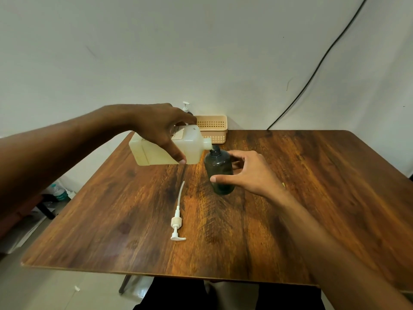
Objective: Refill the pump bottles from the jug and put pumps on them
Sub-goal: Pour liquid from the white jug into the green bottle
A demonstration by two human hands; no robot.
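While your left hand [161,128] clamps the tipped translucent plastic jug [169,148], your right hand's [248,171] fingers wrap the light, tippy dark round bottle [220,171]; hold it mid-body.

brown wood-grain table [312,198] fills centre; peach slotted plastic basket [212,128] on its edge at 12 o'clock, against white wall [156,52]; black cable [317,68] running up wall toward 1 o'clock
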